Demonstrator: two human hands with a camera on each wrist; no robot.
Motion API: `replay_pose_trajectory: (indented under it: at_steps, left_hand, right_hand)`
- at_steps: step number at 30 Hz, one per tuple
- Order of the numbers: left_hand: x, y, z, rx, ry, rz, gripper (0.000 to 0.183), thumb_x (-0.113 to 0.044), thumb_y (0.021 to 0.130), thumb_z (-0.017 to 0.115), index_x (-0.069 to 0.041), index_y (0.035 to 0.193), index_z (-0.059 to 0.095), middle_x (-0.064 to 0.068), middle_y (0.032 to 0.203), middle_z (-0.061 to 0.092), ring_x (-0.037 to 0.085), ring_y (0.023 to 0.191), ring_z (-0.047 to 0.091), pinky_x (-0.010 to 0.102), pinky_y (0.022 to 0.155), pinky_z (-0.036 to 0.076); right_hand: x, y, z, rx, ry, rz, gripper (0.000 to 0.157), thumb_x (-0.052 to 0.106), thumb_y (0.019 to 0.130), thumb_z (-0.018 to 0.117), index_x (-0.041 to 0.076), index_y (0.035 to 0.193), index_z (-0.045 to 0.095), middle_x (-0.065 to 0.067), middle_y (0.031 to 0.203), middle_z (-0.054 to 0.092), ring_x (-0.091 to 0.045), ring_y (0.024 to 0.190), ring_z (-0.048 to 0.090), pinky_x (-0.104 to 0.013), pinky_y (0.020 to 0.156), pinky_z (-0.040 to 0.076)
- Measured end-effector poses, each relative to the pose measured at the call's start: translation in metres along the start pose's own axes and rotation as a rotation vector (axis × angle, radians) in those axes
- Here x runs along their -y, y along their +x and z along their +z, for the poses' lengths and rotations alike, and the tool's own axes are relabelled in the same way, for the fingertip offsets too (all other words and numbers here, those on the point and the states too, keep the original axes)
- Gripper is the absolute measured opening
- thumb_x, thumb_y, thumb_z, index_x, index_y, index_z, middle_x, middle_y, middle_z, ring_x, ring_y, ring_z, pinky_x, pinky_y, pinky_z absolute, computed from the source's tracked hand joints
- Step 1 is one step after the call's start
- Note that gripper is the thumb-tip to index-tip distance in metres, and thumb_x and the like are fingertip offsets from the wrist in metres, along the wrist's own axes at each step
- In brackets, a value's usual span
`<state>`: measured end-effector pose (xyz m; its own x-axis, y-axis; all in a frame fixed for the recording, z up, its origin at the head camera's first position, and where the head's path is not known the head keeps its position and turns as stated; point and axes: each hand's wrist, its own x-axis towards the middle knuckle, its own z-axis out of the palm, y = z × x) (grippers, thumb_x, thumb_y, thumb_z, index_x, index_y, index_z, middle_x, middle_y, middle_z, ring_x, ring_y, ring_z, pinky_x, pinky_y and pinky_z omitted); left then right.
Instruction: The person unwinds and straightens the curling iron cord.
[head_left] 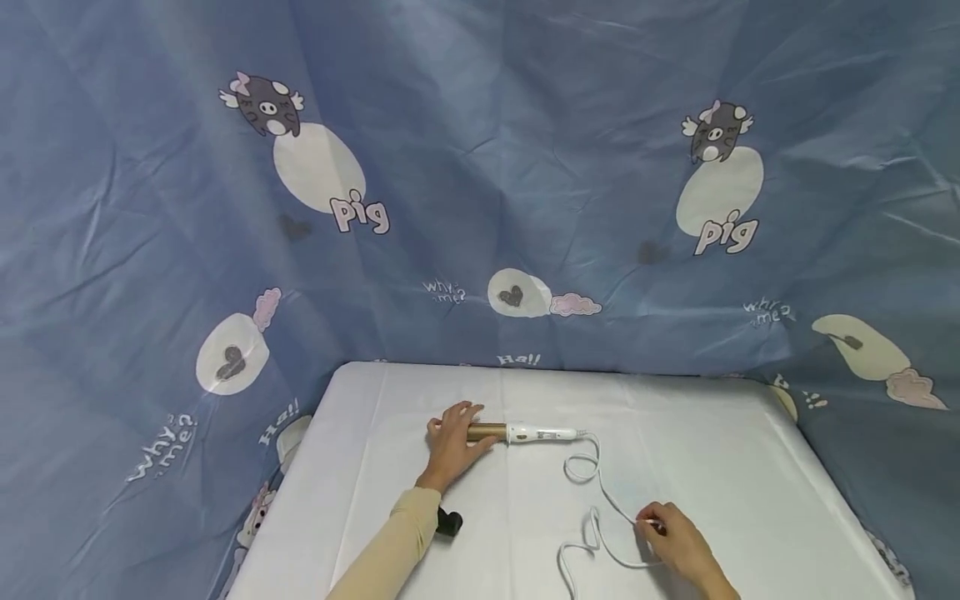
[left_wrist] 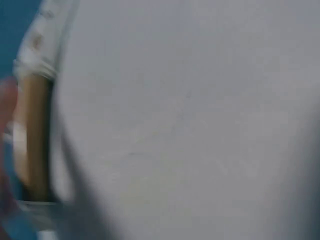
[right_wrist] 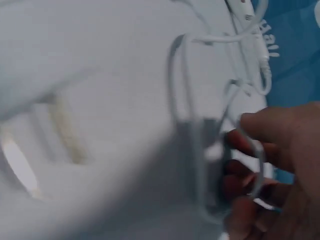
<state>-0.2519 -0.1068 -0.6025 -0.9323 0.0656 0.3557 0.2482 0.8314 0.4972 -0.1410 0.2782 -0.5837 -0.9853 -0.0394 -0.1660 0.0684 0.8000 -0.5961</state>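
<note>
A curling iron with a white handle and a gold barrel lies on the white table. My left hand is at the barrel's far left end, its fingers and thumb spread to either side; the left wrist view is blurred, so contact is unclear. Lower right, my right hand pinches the iron's white power cord between thumb and fingers. Something dark shows among the right fingers, its kind partly hidden.
Loose loops of cord lie between the handle and the right hand. A black object sits beside the left forearm. Blue printed fabric hangs behind and along the table's sides. A blurred yellowish shape shows in the right wrist view.
</note>
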Motion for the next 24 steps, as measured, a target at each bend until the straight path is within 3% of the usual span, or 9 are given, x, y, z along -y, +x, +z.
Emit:
replay_pose_trajectory:
  at_steps: [4, 6, 8, 11, 14, 16, 19, 24]
  left_hand:
    - [-0.012, -0.01, -0.031, -0.008, 0.079, -0.104, 0.074, -0.046, 0.085, 0.066, -0.01, 0.144, 0.039, 0.02, 0.144, 0.039, 0.035, 0.133, 0.035, 0.056, 0.091, 0.024]
    - [-0.014, -0.021, -0.047, -0.025, 0.126, -0.11, 0.076, -0.044, 0.085, 0.066, -0.008, 0.145, 0.037, 0.023, 0.146, 0.035, 0.038, 0.136, 0.031, 0.058, 0.093, 0.022]
    - [-0.014, -0.036, -0.061, -0.049, 0.184, -0.083, 0.077, -0.042, 0.083, 0.069, -0.007, 0.144, 0.038, 0.023, 0.148, 0.032, 0.04, 0.138, 0.027, 0.061, 0.094, 0.021]
    - [-0.016, -0.058, -0.075, -0.044, 0.273, -0.049, 0.082, -0.042, 0.08, 0.072, -0.008, 0.145, 0.036, 0.021, 0.152, 0.027, 0.042, 0.14, 0.021, 0.067, 0.096, 0.018]
    - [-0.022, -0.074, -0.082, 0.008, 0.326, -0.033, 0.087, -0.047, 0.08, 0.07, -0.012, 0.149, 0.03, 0.017, 0.156, 0.021, 0.041, 0.143, 0.014, 0.071, 0.098, 0.014]
    - [-0.027, -0.071, -0.084, 0.027, 0.331, -0.028, 0.09, -0.052, 0.081, 0.067, -0.014, 0.151, 0.025, 0.015, 0.158, 0.016, 0.039, 0.145, 0.008, 0.071, 0.1, 0.01]
    - [-0.033, -0.058, -0.085, 0.022, 0.313, -0.026, 0.091, -0.057, 0.083, 0.063, -0.016, 0.152, 0.02, 0.012, 0.16, 0.01, 0.037, 0.147, 0.0, 0.07, 0.102, 0.005]
    - [-0.039, -0.033, -0.088, 0.022, 0.295, -0.017, 0.089, -0.062, 0.085, 0.055, -0.018, 0.152, 0.018, 0.009, 0.16, 0.005, 0.034, 0.147, -0.009, 0.07, 0.103, 0.0]
  right_hand:
    - [0.005, 0.012, -0.027, -0.005, 0.023, -0.048, 0.024, 0.02, 0.092, 0.059, 0.004, 0.11, 0.063, -0.012, 0.101, 0.059, -0.024, 0.09, 0.059, -0.04, 0.075, 0.049]
    - [0.011, 0.017, -0.034, -0.02, 0.064, -0.08, 0.037, 0.027, 0.096, 0.054, 0.002, 0.123, 0.056, -0.019, 0.117, 0.056, -0.035, 0.106, 0.057, -0.05, 0.085, 0.047]
    - [0.02, 0.02, -0.036, -0.047, 0.08, -0.135, 0.047, 0.03, 0.098, 0.051, 0.001, 0.135, 0.046, -0.026, 0.132, 0.046, -0.044, 0.121, 0.046, -0.059, 0.092, 0.042]
    - [0.039, 0.021, -0.03, -0.161, -0.046, -0.237, 0.059, 0.032, 0.096, 0.055, 0.004, 0.144, 0.035, -0.029, 0.145, 0.03, -0.051, 0.132, 0.028, -0.067, 0.097, 0.03]
    - [0.059, 0.018, -0.021, -0.296, -0.256, -0.326, 0.074, 0.035, 0.089, 0.065, 0.008, 0.148, 0.03, -0.027, 0.151, 0.02, -0.05, 0.138, 0.015, -0.071, 0.1, 0.017]
    - [0.072, 0.023, -0.021, -0.342, -0.34, -0.37, 0.083, 0.039, 0.085, 0.067, 0.013, 0.15, 0.024, -0.023, 0.155, 0.013, -0.046, 0.142, 0.006, -0.07, 0.102, 0.01]
    - [0.088, 0.034, -0.026, -0.338, -0.395, -0.409, 0.09, 0.049, 0.085, 0.065, 0.019, 0.153, 0.014, -0.017, 0.159, 0.005, -0.039, 0.146, -0.003, -0.069, 0.105, 0.006]
    - [0.102, 0.054, -0.044, -0.287, -0.407, -0.365, 0.092, 0.059, 0.087, 0.055, 0.022, 0.154, 0.003, -0.012, 0.16, -0.008, -0.036, 0.146, -0.012, -0.067, 0.107, -0.001]
